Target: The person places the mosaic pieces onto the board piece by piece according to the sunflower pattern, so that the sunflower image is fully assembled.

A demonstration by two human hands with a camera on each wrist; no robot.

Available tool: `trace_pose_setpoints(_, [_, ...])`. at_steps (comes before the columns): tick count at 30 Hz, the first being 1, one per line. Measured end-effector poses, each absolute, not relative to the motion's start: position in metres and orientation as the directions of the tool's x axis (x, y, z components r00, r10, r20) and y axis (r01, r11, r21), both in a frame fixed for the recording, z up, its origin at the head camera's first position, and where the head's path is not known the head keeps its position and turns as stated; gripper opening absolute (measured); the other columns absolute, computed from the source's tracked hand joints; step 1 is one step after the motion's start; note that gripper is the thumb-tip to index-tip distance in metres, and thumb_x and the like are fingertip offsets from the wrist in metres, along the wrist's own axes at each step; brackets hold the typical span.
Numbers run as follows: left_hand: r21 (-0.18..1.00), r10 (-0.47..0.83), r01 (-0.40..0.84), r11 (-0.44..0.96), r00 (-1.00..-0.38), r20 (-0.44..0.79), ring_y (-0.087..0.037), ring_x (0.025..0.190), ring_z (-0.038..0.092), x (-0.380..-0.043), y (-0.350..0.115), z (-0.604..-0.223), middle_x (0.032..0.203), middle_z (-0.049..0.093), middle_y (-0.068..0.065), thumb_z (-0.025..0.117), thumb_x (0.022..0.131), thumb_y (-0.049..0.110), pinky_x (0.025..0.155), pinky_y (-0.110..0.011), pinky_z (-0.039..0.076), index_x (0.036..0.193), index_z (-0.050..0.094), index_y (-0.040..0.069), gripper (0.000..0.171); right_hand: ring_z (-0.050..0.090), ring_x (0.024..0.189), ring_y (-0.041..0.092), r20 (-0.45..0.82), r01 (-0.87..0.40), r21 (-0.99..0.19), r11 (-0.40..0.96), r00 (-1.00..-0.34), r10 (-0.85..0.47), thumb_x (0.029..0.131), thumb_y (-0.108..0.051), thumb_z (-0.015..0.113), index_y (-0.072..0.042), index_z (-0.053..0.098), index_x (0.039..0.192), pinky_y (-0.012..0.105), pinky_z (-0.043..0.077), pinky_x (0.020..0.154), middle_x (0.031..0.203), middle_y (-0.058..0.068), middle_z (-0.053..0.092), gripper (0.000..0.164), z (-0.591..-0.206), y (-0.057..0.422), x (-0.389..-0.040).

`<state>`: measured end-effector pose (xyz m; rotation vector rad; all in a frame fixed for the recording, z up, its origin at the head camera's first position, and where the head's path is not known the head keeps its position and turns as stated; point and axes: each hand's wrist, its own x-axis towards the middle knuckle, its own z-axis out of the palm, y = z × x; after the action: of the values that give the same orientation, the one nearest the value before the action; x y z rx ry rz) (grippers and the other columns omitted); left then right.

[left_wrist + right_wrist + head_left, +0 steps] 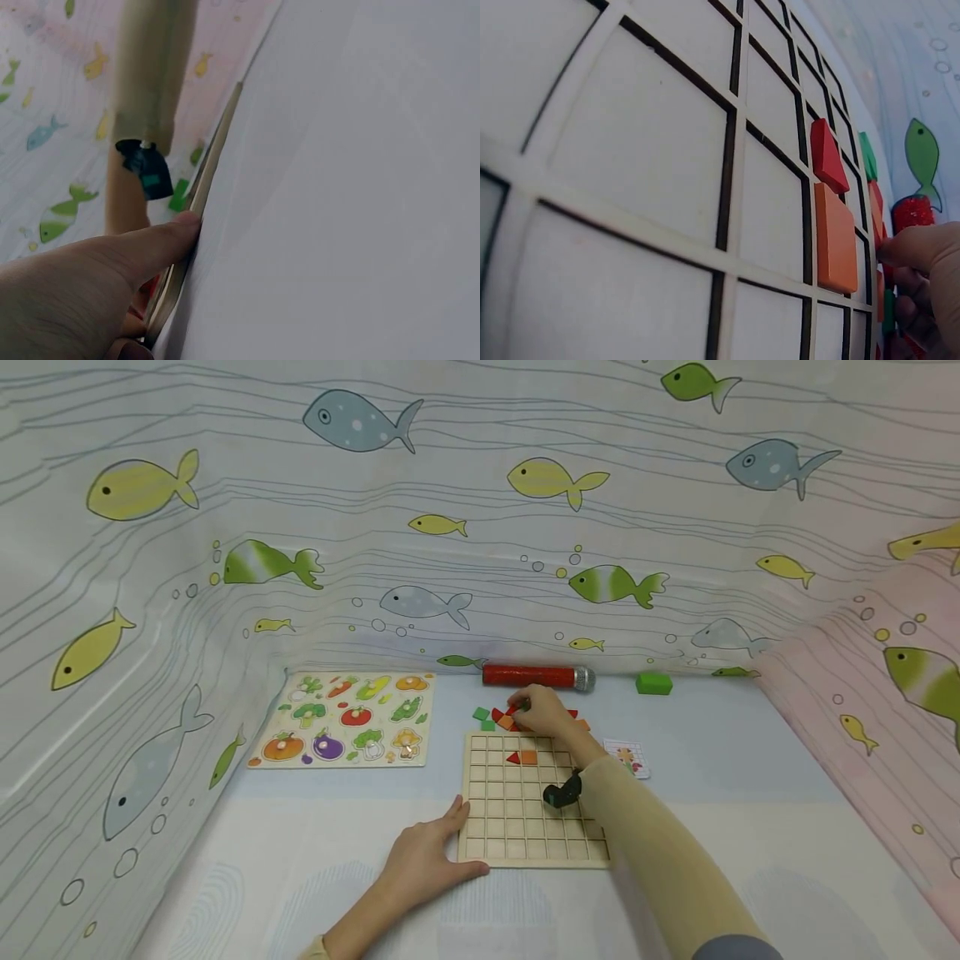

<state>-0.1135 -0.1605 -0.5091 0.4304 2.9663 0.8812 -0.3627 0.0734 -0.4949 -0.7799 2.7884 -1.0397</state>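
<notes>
A wooden grid board (486,828) lies on the table, with a red triangle (513,758) and an orange square (528,757) side by side in its upper cells. My left hand (426,860) rests at the board's near left corner, fingers spread along two edges; the thumb (169,236) touches the near edge in the left wrist view. Past the far edge, my right hand (542,713) reaches with bent fingers into a pile of red, orange and green pieces (506,722). Its fingertips are right at red pieces in the right wrist view; I cannot tell whether it pinches one.
A vegetable puzzle board (429,727) lies at the left. Behind the pile is a red toy microphone (528,675), with a green block (654,683) to its right. A printed pattern card (636,752) lies right of the grid board. Fish-patterned cloth (480,552) walls the table.
</notes>
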Motion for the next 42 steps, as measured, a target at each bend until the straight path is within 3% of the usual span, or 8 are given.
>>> trace_pose_setpoints(9, [0.537, 0.263, 0.255, 0.804, -0.963, 0.062, -0.036, 0.128, 0.067, -0.114, -0.161, -0.509, 0.158, 0.053, -0.012, 0.086, 0.078, 0.064, 0.098, -0.051, 0.058, 0.151, 0.058, 0.004, 0.099, 0.065, 0.095, 0.023, 0.027, -0.418, -0.620, 0.664, -0.857, -0.515, 0.099, -0.009, 0.071, -0.002, 0.076, 0.125, 0.036, 0.056, 0.084, 0.112, 0.012, 0.074, 0.027, -0.492, 0.076, -0.368])
trace_pose_setpoints(16, [0.530, 0.270, 0.261, 0.807, -0.961, 0.062, -0.036, 0.127, 0.068, -0.114, -0.161, -0.509, 0.158, 0.053, -0.011, 0.086, 0.078, 0.064, 0.097, -0.051, 0.058, 0.151, 0.058, 0.004, 0.099, 0.068, 0.102, 0.024, 0.005, -0.420, -0.589, 0.691, -0.856, -0.517, 0.101, -0.012, 0.071, 0.000, 0.073, 0.131, 0.038, 0.058, 0.090, 0.117, 0.013, 0.075, 0.033, -0.489, 0.077, -0.367])
trace_pose_setpoints(30, [0.539, 0.267, 0.248, 0.805, -0.963, 0.045, -0.037, 0.128, 0.067, -0.114, -0.161, -0.507, 0.159, 0.052, -0.011, 0.086, 0.078, 0.065, 0.098, -0.052, 0.058, 0.152, 0.057, 0.005, 0.099, 0.069, 0.099, 0.022, 0.022, -0.450, -0.572, 0.686, -0.844, -0.536, 0.103, -0.014, 0.069, -0.002, 0.076, 0.123, 0.039, 0.058, 0.090, 0.108, 0.010, 0.076, 0.024, -0.493, 0.077, -0.370])
trace_pose_setpoints(42, [0.533, 0.271, 0.254, 0.807, -0.961, 0.048, -0.036, 0.128, 0.067, -0.114, -0.161, -0.507, 0.159, 0.052, -0.011, 0.086, 0.078, 0.064, 0.098, -0.051, 0.058, 0.152, 0.057, 0.004, 0.099, 0.068, 0.098, 0.025, 0.083, -0.457, -0.611, 0.646, -0.849, -0.521, 0.103, -0.010, 0.066, 0.003, 0.073, 0.123, 0.040, 0.058, 0.089, 0.112, 0.014, 0.075, 0.025, -0.484, 0.083, -0.355])
